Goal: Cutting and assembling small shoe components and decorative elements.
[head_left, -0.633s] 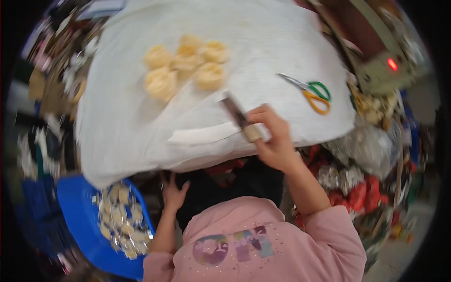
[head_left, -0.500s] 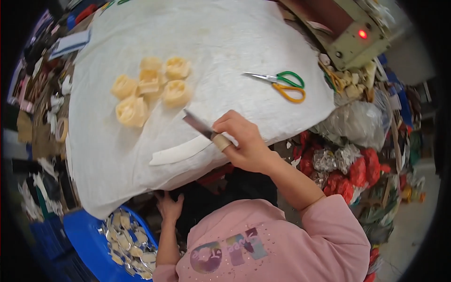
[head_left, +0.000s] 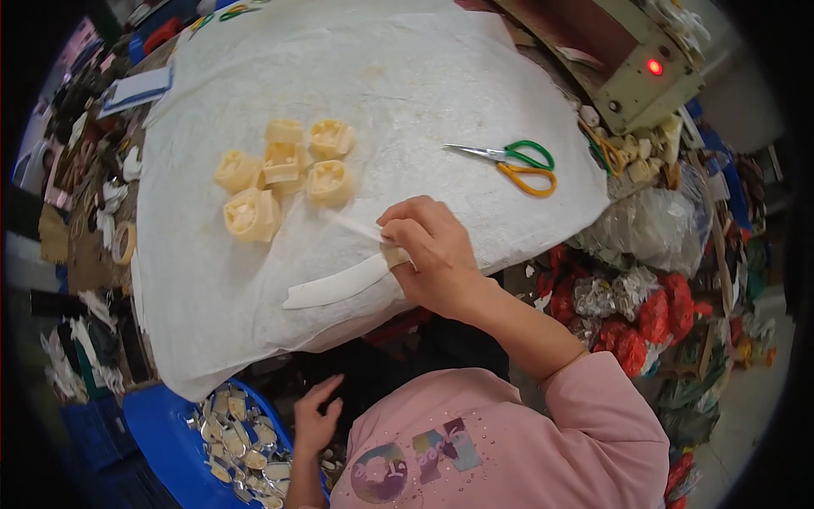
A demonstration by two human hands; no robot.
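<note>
Now, at a white-covered worktable [head_left: 475,85], one grip tight and one loose

A green-grey machine [head_left: 642,89] with a lit red lamp stands at the far right corner of the table, and a blue basin [head_left: 161,424] filled with small pale, shiny-edged pieces [head_left: 237,441] sits below its near left edge. The worker, in a pink shirt [head_left: 500,424], reaches over the near edge with the right hand [head_left: 441,259], fingers and thumb clamped together on a slim tool [head_left: 365,229]. The left hand [head_left: 315,417], nothing visible in it, hangs beside the basin's edge with its fingers apart.

Scissors [head_left: 513,161] with one green and one orange handle lie open to the right. A curved white strip [head_left: 335,287] lies flat near the table's edge, its right end running under the right hand; whether they touch cannot be told. Six cream moulded blocks [head_left: 252,215] cluster beyond the tool's tip.

Half a second ago the tool showed a dark, broad blade; now it is a pale streak, which suggests it has been turned in the grip. The left hand has dropped away from the table edge, leaving the tool to the right hand alone, while the strip lies where it did.
</note>
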